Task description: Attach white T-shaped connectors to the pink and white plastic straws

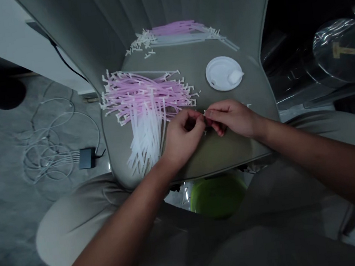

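My left hand and my right hand meet over the front middle of a grey chair seat. Both pinch closed on a small thing between their fingertips, too hidden to name. Just left of my left hand lies a heap of pink sticks with white T-shaped ends, and under it a fan of white sticks. A second, tidier bundle of pink and white sticks rests at the back of the seat against the backrest.
A white round lid holding small white bits sits on the seat's right. A green bowl stands on the floor below the seat edge. Coiled white cables and a dark adapter lie left. Shiny plastic wrap is at right.
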A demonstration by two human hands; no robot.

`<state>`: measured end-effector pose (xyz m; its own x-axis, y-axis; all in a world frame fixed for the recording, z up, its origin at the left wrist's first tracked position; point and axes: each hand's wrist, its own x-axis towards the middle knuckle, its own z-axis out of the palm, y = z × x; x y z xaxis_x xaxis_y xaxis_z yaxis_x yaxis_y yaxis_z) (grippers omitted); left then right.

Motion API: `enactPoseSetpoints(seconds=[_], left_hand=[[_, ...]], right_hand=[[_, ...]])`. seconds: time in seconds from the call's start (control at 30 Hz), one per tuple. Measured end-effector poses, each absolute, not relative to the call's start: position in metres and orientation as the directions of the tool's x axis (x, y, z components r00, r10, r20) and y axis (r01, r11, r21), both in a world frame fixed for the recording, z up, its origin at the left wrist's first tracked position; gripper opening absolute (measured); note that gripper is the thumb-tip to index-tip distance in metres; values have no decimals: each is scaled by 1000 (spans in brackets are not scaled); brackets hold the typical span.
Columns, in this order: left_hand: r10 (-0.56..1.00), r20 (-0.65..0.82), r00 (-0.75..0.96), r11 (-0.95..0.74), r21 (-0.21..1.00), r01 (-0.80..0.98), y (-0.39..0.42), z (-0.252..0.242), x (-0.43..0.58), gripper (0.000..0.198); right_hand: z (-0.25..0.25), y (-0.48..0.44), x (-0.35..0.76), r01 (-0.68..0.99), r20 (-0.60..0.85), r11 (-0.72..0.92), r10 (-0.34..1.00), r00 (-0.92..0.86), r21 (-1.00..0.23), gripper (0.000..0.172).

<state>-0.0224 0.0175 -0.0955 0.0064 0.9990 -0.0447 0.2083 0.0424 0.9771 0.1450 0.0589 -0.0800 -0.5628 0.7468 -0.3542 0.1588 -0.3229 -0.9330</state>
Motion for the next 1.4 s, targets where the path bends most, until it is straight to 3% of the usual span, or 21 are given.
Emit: enactPoseSetpoints(seconds=[0.2, 0.57, 1.17, 1.4], left_hand=[[998, -43, 39, 35, 983, 178, 17, -95, -23, 10], [999, -46, 14, 43, 985, 169, 17, -97, -21, 13], [992, -123, -14, 124, 974, 191, 17, -95, -17, 16], [996, -81, -35, 86, 976, 202, 18, -98, -17, 16]], right_hand=[[-80, 60, 143, 132, -390, -376, 783, -485, -917, 40], [-80, 63, 144, 119, -365, -359, 769, -525, -926, 31], [-83, 63, 144, 151, -341, -308, 788, -513, -939, 27], [-83, 62, 144, 157, -357, -323, 792, -494, -933, 29]])
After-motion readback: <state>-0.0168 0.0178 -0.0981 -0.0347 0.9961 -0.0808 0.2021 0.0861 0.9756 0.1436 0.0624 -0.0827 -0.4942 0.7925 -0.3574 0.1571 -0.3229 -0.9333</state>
